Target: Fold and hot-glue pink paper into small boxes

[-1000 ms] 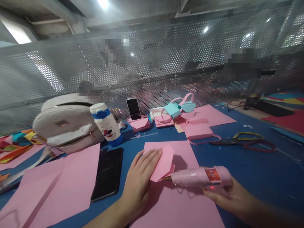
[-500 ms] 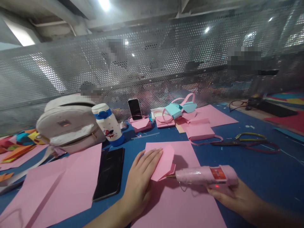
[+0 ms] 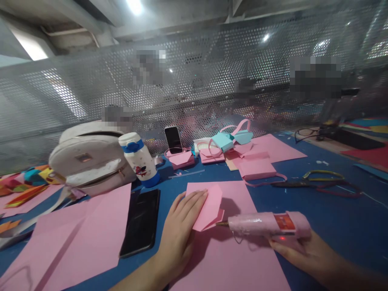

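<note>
A small folded pink paper piece (image 3: 209,208) is held by my left hand (image 3: 182,218), its fingers together over the paper's left side and the thumb hidden. At the piece's lower right corner, a flap stands apart from the rest. My right hand (image 3: 306,250) is closed around the handle of a pink glue gun (image 3: 263,224) with a red light glowing on it. The gun's metal nozzle points left, close beside the flap; whether they touch I cannot tell. Beneath both lies a large pink paper sheet (image 3: 239,266) on the blue table.
Left of my hand are a black phone (image 3: 141,222), a creased pink sheet (image 3: 85,234), a bottle (image 3: 142,161) and a backpack (image 3: 91,153). Folded pink pouches (image 3: 182,159) and turquoise ones (image 3: 222,140) stand at the back. Scissors (image 3: 315,182) lie at right.
The glue gun and my right hand have shifted slightly right, drawing the nozzle back along the flap's edge. My left hand and the folded paper have hardly moved.
</note>
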A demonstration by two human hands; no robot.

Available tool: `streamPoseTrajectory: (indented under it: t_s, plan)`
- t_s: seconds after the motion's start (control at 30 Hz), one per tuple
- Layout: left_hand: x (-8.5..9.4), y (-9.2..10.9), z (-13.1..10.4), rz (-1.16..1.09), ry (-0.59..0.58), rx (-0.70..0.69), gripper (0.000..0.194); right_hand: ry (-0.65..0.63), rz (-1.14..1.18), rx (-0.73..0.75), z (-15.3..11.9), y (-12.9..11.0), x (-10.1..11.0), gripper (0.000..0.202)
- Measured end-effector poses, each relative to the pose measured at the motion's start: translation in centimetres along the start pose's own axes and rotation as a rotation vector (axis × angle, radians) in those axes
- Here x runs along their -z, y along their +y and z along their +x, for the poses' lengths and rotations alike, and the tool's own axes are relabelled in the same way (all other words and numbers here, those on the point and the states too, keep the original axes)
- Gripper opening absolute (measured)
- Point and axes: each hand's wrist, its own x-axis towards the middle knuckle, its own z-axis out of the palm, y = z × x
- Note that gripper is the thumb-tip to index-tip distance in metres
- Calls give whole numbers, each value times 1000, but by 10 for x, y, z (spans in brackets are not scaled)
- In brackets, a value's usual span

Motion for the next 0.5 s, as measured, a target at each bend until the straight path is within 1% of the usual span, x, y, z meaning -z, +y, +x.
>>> streamPoseTrajectory:
  t_s: [0.17,0.33,0.5]
  plan:
    - [1,0,0,-8,-2,-2,57,29,-3,7,1,1,-1,29]
    - [3,1,0,-13,5,-3,57,25,-15,-1,0,5,2,26]
    - [2,-1,1,-22,19,-5,55,87,-32,-10,-2,10,2,26]
